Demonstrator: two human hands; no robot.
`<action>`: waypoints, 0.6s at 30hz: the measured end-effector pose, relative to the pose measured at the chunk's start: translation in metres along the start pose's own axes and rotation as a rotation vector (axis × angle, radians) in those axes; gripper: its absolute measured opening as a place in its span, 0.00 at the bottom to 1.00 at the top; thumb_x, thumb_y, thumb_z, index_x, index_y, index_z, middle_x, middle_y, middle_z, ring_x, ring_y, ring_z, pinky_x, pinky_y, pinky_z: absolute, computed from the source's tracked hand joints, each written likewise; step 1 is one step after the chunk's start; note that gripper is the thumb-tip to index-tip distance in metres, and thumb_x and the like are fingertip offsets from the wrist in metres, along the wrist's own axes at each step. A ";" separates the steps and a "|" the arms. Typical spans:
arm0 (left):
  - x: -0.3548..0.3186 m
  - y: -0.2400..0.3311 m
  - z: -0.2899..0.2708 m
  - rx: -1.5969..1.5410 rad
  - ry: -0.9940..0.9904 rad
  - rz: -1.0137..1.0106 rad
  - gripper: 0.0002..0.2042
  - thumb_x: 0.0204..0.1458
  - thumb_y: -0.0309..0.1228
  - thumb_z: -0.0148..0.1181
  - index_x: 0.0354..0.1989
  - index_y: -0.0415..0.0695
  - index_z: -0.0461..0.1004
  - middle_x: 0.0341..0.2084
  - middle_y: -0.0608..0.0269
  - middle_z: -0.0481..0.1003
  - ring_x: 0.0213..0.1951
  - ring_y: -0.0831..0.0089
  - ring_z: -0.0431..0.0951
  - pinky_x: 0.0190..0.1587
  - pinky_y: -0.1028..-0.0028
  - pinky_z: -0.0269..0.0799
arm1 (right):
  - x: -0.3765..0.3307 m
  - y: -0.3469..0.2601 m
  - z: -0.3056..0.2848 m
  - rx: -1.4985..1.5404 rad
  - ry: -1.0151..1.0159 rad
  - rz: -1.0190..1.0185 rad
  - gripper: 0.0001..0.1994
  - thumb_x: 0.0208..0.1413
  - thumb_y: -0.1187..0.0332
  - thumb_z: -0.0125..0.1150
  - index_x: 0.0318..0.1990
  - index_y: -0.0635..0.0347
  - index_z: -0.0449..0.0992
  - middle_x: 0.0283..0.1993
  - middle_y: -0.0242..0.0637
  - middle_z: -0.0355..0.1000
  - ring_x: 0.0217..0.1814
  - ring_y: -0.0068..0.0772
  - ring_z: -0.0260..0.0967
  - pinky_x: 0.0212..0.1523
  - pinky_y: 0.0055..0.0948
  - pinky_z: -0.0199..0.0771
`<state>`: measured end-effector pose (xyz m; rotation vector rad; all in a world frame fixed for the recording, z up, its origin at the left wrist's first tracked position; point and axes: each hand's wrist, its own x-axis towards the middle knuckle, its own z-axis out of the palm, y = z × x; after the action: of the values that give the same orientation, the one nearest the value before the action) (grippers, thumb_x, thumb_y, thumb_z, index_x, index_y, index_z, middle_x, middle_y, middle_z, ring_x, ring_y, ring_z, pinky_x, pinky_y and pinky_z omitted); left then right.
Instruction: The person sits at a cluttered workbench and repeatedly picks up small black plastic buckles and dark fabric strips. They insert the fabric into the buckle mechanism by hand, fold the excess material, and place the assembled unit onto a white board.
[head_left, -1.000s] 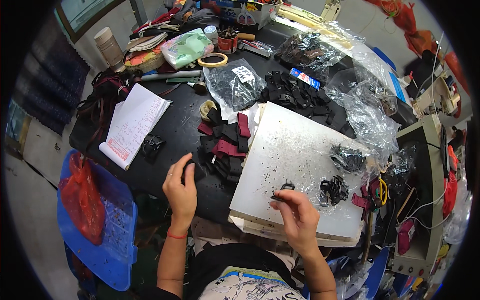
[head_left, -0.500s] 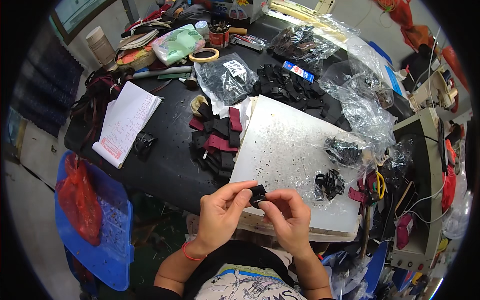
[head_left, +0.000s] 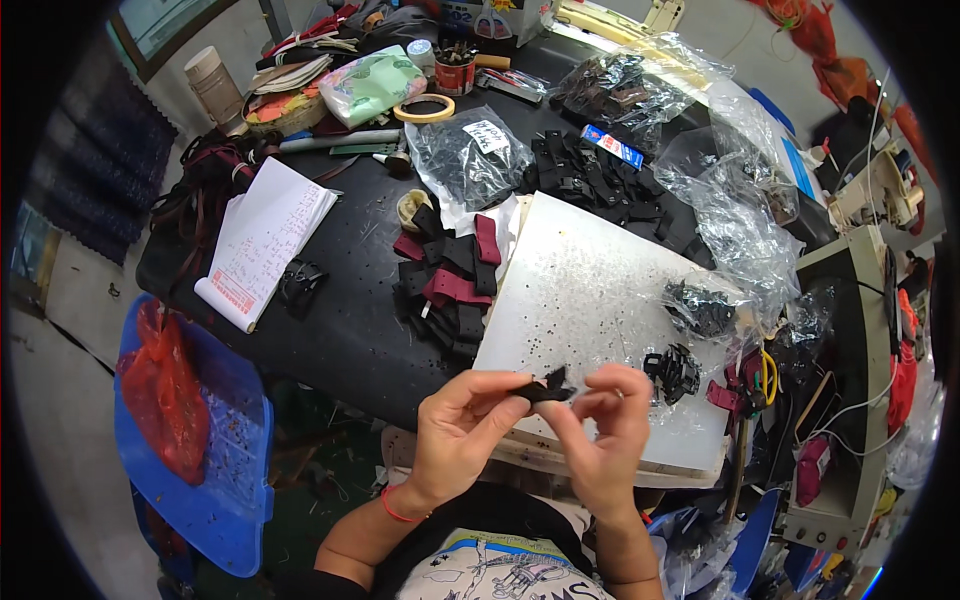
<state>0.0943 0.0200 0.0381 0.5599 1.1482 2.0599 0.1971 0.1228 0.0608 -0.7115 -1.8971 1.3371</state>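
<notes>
I've got left hand (head_left: pixel 460 435) pinching black strap piece (head_left: pixel 535 392); right hand (head_left: pixel 608 435), thumb against it, fingers spread away, over white board (head_left: pixel 590 275).

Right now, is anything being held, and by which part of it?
A small black strap: the left hand pinches its left end. Whether the right hand also grips it is unclear.

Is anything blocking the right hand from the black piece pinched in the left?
Nothing visible: the right hand's thumb is right at the black piece in the left hand. The black clips lie off to the right.
</notes>
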 end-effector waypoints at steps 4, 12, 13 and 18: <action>-0.004 0.007 0.012 -0.203 -0.013 -0.130 0.11 0.53 0.20 0.58 0.45 0.36 0.72 0.48 0.55 0.70 0.47 0.73 0.74 0.48 0.75 0.72 | -0.002 -0.009 -0.008 0.562 -0.064 0.307 0.16 0.48 0.83 0.63 0.43 0.65 0.65 0.37 0.34 0.68 0.33 0.17 0.67 0.34 0.15 0.68; 0.001 0.014 -0.002 0.274 -0.244 -0.095 0.19 0.50 0.23 0.61 0.51 0.34 0.69 0.45 0.53 0.75 0.46 0.70 0.76 0.50 0.72 0.70 | -0.009 -0.013 -0.017 0.320 -0.119 0.207 0.13 0.46 0.84 0.63 0.41 0.69 0.72 0.40 0.40 0.73 0.38 0.23 0.73 0.39 0.20 0.74; 0.001 0.012 -0.001 0.274 -0.235 -0.098 0.19 0.51 0.23 0.60 0.52 0.34 0.69 0.45 0.53 0.75 0.46 0.70 0.76 0.50 0.73 0.70 | -0.009 -0.012 -0.017 0.296 -0.124 0.217 0.13 0.46 0.84 0.64 0.40 0.69 0.72 0.40 0.40 0.73 0.37 0.23 0.72 0.38 0.20 0.74; 0.000 0.009 -0.003 0.279 -0.252 -0.100 0.18 0.52 0.23 0.59 0.52 0.34 0.69 0.43 0.53 0.76 0.46 0.71 0.76 0.49 0.74 0.71 | -0.006 -0.002 -0.016 0.164 -0.125 0.082 0.12 0.47 0.83 0.64 0.40 0.67 0.72 0.35 0.36 0.71 0.32 0.20 0.71 0.34 0.18 0.73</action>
<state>0.0889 0.0149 0.0439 0.8520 1.2898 1.6991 0.2132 0.1264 0.0647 -0.6417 -1.8444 1.6019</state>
